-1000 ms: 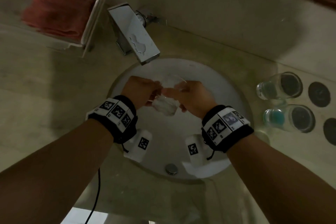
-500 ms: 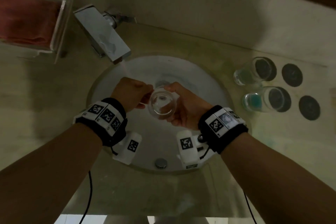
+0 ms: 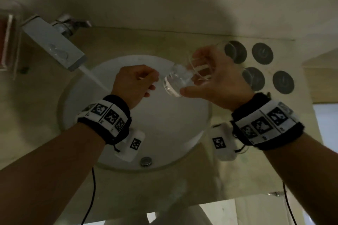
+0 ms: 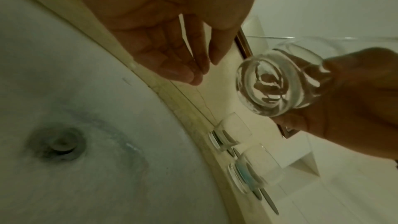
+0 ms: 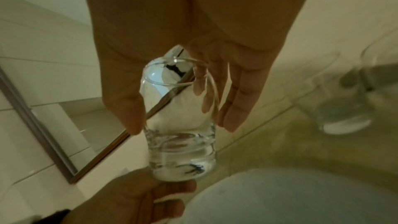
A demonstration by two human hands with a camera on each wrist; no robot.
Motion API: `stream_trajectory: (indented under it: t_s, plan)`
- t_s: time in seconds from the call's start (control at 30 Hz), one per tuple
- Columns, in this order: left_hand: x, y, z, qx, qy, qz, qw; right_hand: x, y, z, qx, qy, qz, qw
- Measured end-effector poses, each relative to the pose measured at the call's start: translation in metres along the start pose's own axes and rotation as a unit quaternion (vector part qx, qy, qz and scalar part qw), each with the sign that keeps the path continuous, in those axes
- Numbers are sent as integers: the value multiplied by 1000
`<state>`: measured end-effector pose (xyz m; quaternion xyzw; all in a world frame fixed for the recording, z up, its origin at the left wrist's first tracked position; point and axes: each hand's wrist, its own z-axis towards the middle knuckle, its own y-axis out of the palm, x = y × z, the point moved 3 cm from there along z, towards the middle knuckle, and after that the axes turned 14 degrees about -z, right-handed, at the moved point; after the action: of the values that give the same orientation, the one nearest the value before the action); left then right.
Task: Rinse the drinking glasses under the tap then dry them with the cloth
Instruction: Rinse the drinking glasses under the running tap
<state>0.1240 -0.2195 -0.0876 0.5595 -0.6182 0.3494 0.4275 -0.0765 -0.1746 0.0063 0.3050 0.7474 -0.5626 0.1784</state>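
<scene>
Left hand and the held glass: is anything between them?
Nothing. In the left wrist view, the left hand hangs loosely curled, apart from the glass held by the right hand; only counter behind the gap.

Right hand (image 3: 215,80) gripping, left hand (image 3: 136,82) loose

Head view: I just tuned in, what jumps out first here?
The clear glass tipped on its side above the white sink, gripped by the right hand, its thick base toward the left hand, which holds nothing. Next, the tap at upper left, with water running into the sink. On the counter to the right, two more glasses stand among dark round coasters.
</scene>
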Motion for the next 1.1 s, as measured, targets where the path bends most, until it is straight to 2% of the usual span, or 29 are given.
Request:
stream_trajectory:
  t_s: [0.23,0.4,0.57,0.77,0.87,1.0,1.1]
  plan:
    - [8,45,-6,-70,36,54,995,47,-79,-45,54,-69,-126,988]
    - [7,86,-5,-129,77,114,982,98,-104,-68,60,-89,-165,980]
    - [7,132,-12,-204,155,128,958,142,-94,-83,31,-99,-203,974]
    - [-1,174,-11,-269,138,195,933,183,-61,-82,5,-62,-200,978]
    - [-4,188,-6,-270,157,250,916,188,-51,-74,-8,-62,-210,976]
    - [-7,195,1,-226,175,330,900,188,-44,-62,-36,-64,-228,971]
    - [-9,198,5,-223,190,332,897,187,-39,-56,-54,-62,-245,966]
